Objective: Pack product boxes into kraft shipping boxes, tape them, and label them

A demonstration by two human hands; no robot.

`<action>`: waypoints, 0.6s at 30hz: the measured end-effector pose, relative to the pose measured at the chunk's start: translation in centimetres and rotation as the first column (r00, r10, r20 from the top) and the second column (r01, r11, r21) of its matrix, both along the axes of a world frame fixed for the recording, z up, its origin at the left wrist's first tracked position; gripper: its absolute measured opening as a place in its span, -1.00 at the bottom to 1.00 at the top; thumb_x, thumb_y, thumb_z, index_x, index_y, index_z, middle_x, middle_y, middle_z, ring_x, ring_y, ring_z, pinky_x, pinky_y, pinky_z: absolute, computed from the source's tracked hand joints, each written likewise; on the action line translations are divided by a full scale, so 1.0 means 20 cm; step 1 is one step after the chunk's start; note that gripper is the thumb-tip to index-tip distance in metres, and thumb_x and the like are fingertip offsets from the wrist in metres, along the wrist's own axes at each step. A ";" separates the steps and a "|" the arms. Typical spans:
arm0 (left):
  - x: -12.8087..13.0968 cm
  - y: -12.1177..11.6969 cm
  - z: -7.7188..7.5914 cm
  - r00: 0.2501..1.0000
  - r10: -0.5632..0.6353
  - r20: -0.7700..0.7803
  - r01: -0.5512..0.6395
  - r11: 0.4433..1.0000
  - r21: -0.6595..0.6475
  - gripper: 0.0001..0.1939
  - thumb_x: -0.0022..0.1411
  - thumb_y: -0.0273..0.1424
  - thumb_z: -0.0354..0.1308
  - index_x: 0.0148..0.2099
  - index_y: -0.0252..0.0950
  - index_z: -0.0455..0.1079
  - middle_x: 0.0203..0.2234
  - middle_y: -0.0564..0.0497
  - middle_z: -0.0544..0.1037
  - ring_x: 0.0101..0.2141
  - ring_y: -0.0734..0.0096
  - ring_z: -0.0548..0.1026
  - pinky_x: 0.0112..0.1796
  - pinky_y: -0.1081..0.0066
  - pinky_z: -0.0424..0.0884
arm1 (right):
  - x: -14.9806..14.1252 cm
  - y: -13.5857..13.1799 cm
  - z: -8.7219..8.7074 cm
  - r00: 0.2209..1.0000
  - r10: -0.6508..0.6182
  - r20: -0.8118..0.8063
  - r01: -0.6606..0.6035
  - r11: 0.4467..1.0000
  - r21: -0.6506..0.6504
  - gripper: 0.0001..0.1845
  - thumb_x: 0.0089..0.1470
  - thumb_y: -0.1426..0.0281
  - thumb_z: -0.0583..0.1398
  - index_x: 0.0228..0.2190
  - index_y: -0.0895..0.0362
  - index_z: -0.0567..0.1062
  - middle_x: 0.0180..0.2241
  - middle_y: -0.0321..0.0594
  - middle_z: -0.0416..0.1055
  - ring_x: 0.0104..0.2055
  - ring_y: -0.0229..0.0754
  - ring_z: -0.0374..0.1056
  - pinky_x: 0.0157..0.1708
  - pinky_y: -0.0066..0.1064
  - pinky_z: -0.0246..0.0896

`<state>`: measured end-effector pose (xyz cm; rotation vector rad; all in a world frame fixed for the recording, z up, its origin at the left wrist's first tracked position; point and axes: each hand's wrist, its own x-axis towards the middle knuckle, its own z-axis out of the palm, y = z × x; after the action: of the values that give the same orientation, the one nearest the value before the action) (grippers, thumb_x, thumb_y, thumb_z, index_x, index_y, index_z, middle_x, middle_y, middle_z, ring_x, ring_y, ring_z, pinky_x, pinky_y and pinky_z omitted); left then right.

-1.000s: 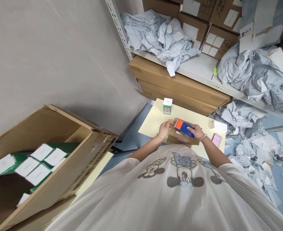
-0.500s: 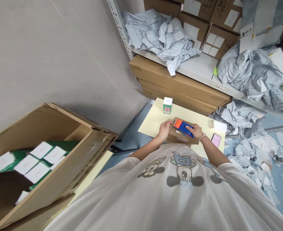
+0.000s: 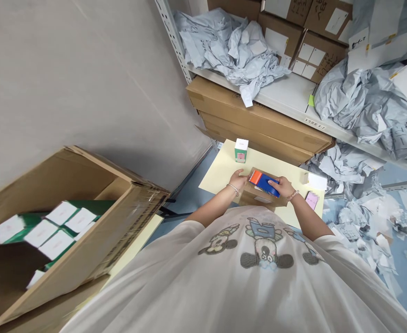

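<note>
A small brown cardboard box (image 3: pixel 247 195) lies on the pale yellow tabletop (image 3: pixel 215 173) close in front of me. On top of it rests a blue and orange tape dispenser (image 3: pixel 265 182), its orange end pointing left. My right hand (image 3: pixel 284 188) grips the blue body, thumb on top. At the box's left side is my left hand (image 3: pixel 238 180), fingers stretched toward the orange end and touching the box edge; nothing shows in it. Behind, a green and white carton (image 3: pixel 241 151) stands upright. A pink phone-shaped item (image 3: pixel 312 200) and a white box (image 3: pixel 317 181) lie to the right.
At my left a large open cardboard box (image 3: pixel 134 208) holds several green and white cartons (image 3: pixel 56 244). Shelving (image 3: pixel 289 98) with grey plastic bags (image 3: pixel 231 51) and brown boxes rises ahead. Plastic and paper scraps (image 3: pixel 362 231) cover the blue floor at right.
My left hand's fingers have loosened from a pinch at the dispenser's orange end and straightened beside the box. My right hand still holds the dispenser in nearly the same place.
</note>
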<state>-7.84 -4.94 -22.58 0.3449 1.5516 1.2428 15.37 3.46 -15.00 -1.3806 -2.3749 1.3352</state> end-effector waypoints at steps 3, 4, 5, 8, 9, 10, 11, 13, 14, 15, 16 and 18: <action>-0.05 0.02 0.03 0.996 -0.086 0.003 0.086 0.996 0.019 -0.68 -0.13 -0.31 0.51 -0.29 -0.32 0.60 -0.43 -0.07 0.67 -0.41 0.30 0.55 -0.38 0.36 0.42 | 0.01 0.03 0.02 0.999 0.036 0.017 -0.036 0.999 0.019 -0.27 0.05 -0.30 0.14 -0.54 0.13 0.55 -0.65 -0.24 0.42 -0.55 -0.19 0.31 -0.56 -0.40 0.06; -0.07 0.02 0.04 0.995 -0.101 -0.007 0.101 0.994 0.043 -0.71 -0.14 -0.30 0.53 -0.36 -0.31 0.60 -0.44 -0.08 0.67 -0.37 0.24 0.58 -0.34 0.32 0.45 | 0.01 0.03 0.03 0.999 0.041 0.018 -0.042 0.999 0.016 -0.27 0.05 -0.30 0.14 -0.55 0.13 0.54 -0.66 -0.24 0.41 -0.54 -0.19 0.31 -0.56 -0.40 0.06; -0.08 0.03 0.05 0.994 -0.106 -0.024 0.107 0.992 0.069 -0.72 -0.15 -0.28 0.54 -0.42 -0.31 0.59 -0.45 -0.09 0.67 -0.33 0.19 0.60 -0.29 0.29 0.47 | 0.01 0.04 0.03 0.999 0.042 0.017 -0.042 0.999 0.010 -0.27 0.05 -0.31 0.14 -0.55 0.13 0.54 -0.66 -0.23 0.41 -0.54 -0.18 0.31 -0.55 -0.40 0.07; -0.07 0.06 0.06 0.988 -0.086 -0.128 0.101 0.987 0.124 -0.69 -0.15 -0.21 0.56 -0.49 -0.29 0.57 -0.49 -0.08 0.66 -0.29 0.13 0.62 -0.17 0.21 0.50 | -0.01 0.04 0.05 0.999 0.035 0.007 -0.035 0.999 -0.028 -0.25 0.03 -0.32 0.15 -0.56 0.14 0.53 -0.67 -0.21 0.39 -0.53 -0.15 0.31 -0.53 -0.38 0.10; -0.06 0.07 0.05 0.982 -0.078 -0.170 0.100 0.987 0.124 -0.69 -0.13 -0.18 0.55 -0.50 -0.28 0.57 -0.49 -0.08 0.65 -0.30 0.13 0.62 -0.15 0.20 0.51 | -0.02 0.04 0.05 0.999 0.039 -0.002 -0.039 0.998 -0.043 -0.24 0.03 -0.33 0.14 -0.56 0.15 0.52 -0.67 -0.20 0.39 -0.53 -0.15 0.30 -0.52 -0.37 0.11; -0.05 0.07 0.05 0.976 -0.076 -0.203 0.101 0.988 0.116 -0.69 -0.12 -0.17 0.54 -0.50 -0.28 0.57 -0.50 -0.07 0.65 -0.32 0.14 0.62 -0.15 0.20 0.51 | -0.02 0.05 0.06 0.999 0.046 -0.016 -0.046 0.997 -0.056 -0.23 0.02 -0.34 0.13 -0.56 0.15 0.51 -0.67 -0.20 0.39 -0.54 -0.16 0.29 -0.52 -0.37 0.12; -0.05 0.08 0.05 0.971 -0.076 -0.226 0.102 0.989 0.107 -0.69 -0.10 -0.16 0.52 -0.50 -0.27 0.57 -0.51 -0.06 0.65 -0.33 0.15 0.62 -0.15 0.20 0.52 | -0.02 0.05 0.07 0.998 0.056 -0.030 -0.057 0.996 -0.065 -0.21 0.02 -0.35 0.11 -0.57 0.14 0.50 -0.67 -0.21 0.37 -0.54 -0.17 0.27 -0.52 -0.37 0.12; -0.06 0.07 0.04 0.966 -0.059 -0.252 0.086 0.991 0.098 -0.71 -0.07 -0.16 0.50 -0.49 -0.26 0.58 -0.51 -0.05 0.65 -0.34 0.16 0.62 -0.17 0.21 0.52 | 0.02 0.07 0.11 0.996 0.081 -0.045 -0.083 0.995 -0.058 -0.20 0.01 -0.38 0.08 -0.63 0.12 0.42 -0.69 -0.24 0.32 -0.57 -0.21 0.21 -0.54 -0.38 0.09; -0.09 0.06 0.03 0.964 -0.032 -0.264 0.061 0.993 0.102 -0.72 -0.07 -0.17 0.50 -0.48 -0.26 0.58 -0.51 -0.05 0.65 -0.34 0.16 0.62 -0.17 0.21 0.52 | 0.06 0.08 0.13 0.995 0.089 -0.039 -0.091 0.995 -0.043 -0.19 0.00 -0.39 0.08 -0.66 0.11 0.38 -0.70 -0.25 0.29 -0.58 -0.23 0.18 -0.55 -0.38 0.07; -0.14 0.05 0.02 0.960 0.007 -0.279 0.023 0.994 0.106 -0.73 -0.07 -0.19 0.50 -0.48 -0.26 0.58 -0.50 -0.05 0.64 -0.32 0.15 0.61 -0.16 0.21 0.52 | 0.11 0.10 0.16 0.996 0.091 -0.024 -0.092 0.995 -0.023 -0.19 -0.02 -0.40 0.09 -0.69 0.10 0.34 -0.71 -0.26 0.25 -0.59 -0.24 0.14 -0.56 -0.38 0.05; -0.19 0.03 0.01 0.954 0.056 -0.295 -0.024 0.994 0.110 -0.73 -0.08 -0.19 0.50 -0.48 -0.26 0.57 -0.50 -0.05 0.64 -0.30 0.14 0.61 -0.16 0.21 0.51 | 0.18 0.12 0.18 0.996 0.087 -0.002 -0.087 0.996 -0.002 -0.19 -0.03 -0.40 0.10 -0.71 0.09 0.31 -0.72 -0.27 0.23 -0.60 -0.25 0.12 -0.57 -0.38 0.03; -0.30 -0.03 -0.02 0.941 0.137 -0.309 -0.111 0.989 0.099 -0.71 -0.11 -0.19 0.52 -0.50 -0.26 0.55 -0.52 -0.05 0.63 -0.29 0.14 0.61 -0.15 0.22 0.50 | 0.34 0.15 0.23 0.997 0.066 0.050 -0.067 0.998 0.019 -0.19 -0.07 -0.40 0.13 -0.72 0.09 0.31 -0.72 -0.28 0.21 -0.60 -0.26 0.10 -0.58 -0.37 0.02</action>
<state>-13.89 -5.46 -22.94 0.5251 1.8203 1.4024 22.19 6.46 -10.46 -1.3565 -2.4799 1.3031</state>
